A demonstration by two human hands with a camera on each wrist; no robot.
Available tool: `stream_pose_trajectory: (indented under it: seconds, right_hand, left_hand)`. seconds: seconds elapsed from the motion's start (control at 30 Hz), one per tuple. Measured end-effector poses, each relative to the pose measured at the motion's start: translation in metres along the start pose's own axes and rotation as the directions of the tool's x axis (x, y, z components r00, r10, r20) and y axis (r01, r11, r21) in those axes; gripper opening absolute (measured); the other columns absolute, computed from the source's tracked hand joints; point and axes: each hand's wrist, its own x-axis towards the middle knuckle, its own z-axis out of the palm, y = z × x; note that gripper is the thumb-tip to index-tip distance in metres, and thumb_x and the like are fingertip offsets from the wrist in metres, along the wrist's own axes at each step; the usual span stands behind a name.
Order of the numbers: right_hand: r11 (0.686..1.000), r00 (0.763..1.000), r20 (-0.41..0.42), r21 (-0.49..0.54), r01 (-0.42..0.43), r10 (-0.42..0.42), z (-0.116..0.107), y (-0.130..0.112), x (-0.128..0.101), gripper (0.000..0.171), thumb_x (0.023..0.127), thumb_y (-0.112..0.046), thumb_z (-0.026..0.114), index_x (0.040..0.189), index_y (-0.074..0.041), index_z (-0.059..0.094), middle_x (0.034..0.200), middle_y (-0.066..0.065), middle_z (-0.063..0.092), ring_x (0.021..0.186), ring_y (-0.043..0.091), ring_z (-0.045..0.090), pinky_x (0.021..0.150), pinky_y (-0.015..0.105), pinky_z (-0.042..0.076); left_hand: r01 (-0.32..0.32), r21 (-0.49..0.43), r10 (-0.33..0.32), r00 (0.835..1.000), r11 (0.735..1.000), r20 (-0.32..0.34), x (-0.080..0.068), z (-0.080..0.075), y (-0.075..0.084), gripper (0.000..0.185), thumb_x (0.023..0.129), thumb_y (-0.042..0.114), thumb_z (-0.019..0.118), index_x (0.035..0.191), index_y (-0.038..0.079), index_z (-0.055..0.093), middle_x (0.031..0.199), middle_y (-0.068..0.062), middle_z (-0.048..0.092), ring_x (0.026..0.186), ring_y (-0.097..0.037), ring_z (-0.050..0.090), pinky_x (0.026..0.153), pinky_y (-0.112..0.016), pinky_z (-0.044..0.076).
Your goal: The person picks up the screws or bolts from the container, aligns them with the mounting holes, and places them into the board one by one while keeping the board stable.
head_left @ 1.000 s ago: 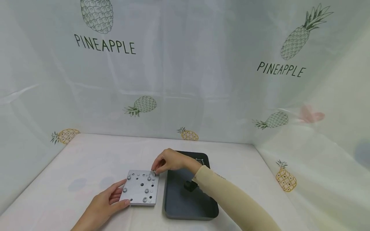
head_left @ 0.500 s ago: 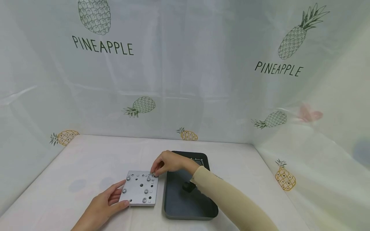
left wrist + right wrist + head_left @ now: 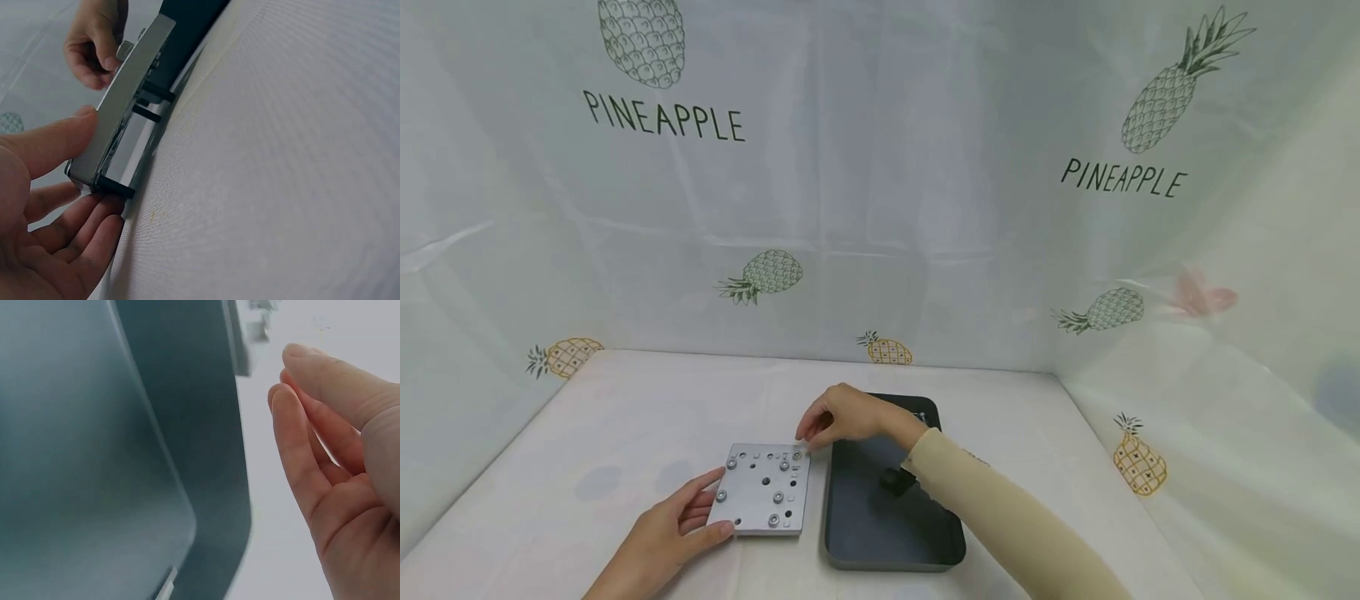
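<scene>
A silver metal plate (image 3: 747,502) with several holes and socket-head screws lies left of the tray in the head view. My left hand (image 3: 662,533) holds its left edge, thumb on the near corner and fingers beneath. Threaded screw shanks (image 3: 115,186) stick out under the plate in the left wrist view, propping it off the cloth. At the plate's far right corner a screw (image 3: 797,456) sits in its hole. Just beyond that screw is my right hand (image 3: 842,414), thumb and fingers loosely bent, nothing between them in the right wrist view.
A dark grey tray (image 3: 887,533) stands right of the plate, partly under my right forearm. In it are metal screws (image 3: 919,415) at the far end and a small metal piece (image 3: 166,586). White pineapple-print cloth (image 3: 1000,250) rises behind and at the sides.
The right hand has lowered the screw into the plate's corner hole, let go and drawn slightly up and right. The left hand keeps its hold on the plate.
</scene>
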Motion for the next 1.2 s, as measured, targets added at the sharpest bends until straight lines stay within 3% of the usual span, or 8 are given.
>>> stream_pose_trajectory:
  seconds: [0.2,0.43,0.6,0.77,0.97,1.2]
  right_hand:
    - [0.999,0.995,-0.094,-0.025,-0.024,0.021,-0.029,0.007,-0.026,0.018,0.097,-0.008,0.080,0.115,-0.006,0.081,0.107,0.003,0.080,0.090,0.000,0.069,0.084,0.021,0.060]
    - [0.988,0.974,-0.206,-0.103,-0.116,0.093,-0.047,0.029,-0.057,0.021,0.097,-0.011,0.080,0.117,-0.005,0.080,0.108,0.003,0.079,0.091,0.005,0.072,0.083,0.023,0.061]
    - [0.976,0.964,-0.228,-0.135,-0.171,0.138,-0.047,0.043,-0.070,0.022,0.096,-0.007,0.079,0.118,-0.002,0.079,0.111,0.011,0.079,0.096,0.016,0.076,0.084,0.028,0.063]
    - [0.954,0.955,-0.183,-0.150,-0.260,0.231,-0.039,0.055,-0.075,0.030,0.095,-0.006,0.079,0.124,-0.001,0.076,0.111,0.010,0.077,0.098,0.020,0.073,0.086,0.035,0.061]
    - [0.928,0.944,-0.172,-0.200,-0.315,0.283,-0.029,0.063,-0.071,0.033,0.093,-0.006,0.081,0.125,-0.001,0.075,0.113,0.010,0.077,0.105,0.024,0.072,0.093,0.041,0.060]
    - [0.898,0.923,-0.195,-0.231,-0.373,0.333,-0.025,0.061,-0.064,0.032,0.091,-0.005,0.083,0.122,0.002,0.076,0.108,0.011,0.077,0.100,0.025,0.072,0.090,0.041,0.061]
  left_hand:
    - [-0.032,0.001,0.032,0.999,0.999,-0.008,-0.002,0.000,-0.001,0.092,0.086,0.044,0.089,0.161,0.013,0.046,0.138,-0.008,0.068,0.116,-0.017,0.071,0.091,-0.019,0.058]
    - [-0.023,-0.005,0.023,1.000,1.000,-0.008,-0.002,-0.001,-0.001,0.092,0.086,0.044,0.089,0.161,0.013,0.046,0.138,-0.010,0.068,0.116,-0.019,0.071,0.091,-0.019,0.058]
    - [-0.025,0.002,0.025,1.000,1.000,-0.013,-0.002,-0.001,-0.003,0.092,0.085,0.045,0.089,0.161,0.013,0.046,0.138,-0.009,0.068,0.115,-0.017,0.071,0.091,-0.020,0.058]
    - [-0.014,-0.002,0.014,1.000,1.000,-0.004,-0.002,-0.001,-0.004,0.093,0.085,0.045,0.089,0.161,0.013,0.046,0.139,-0.011,0.068,0.116,-0.019,0.071,0.090,-0.020,0.058]
    - [-0.021,-0.004,0.021,1.000,1.000,-0.003,-0.001,-0.001,-0.004,0.092,0.086,0.045,0.089,0.161,0.013,0.046,0.139,-0.011,0.068,0.117,-0.020,0.071,0.091,-0.022,0.059]
    - [-0.045,0.013,0.046,0.999,0.999,-0.020,-0.003,-0.001,-0.004,0.090,0.086,0.046,0.088,0.161,0.017,0.047,0.138,-0.005,0.069,0.115,-0.013,0.072,0.094,-0.022,0.057]
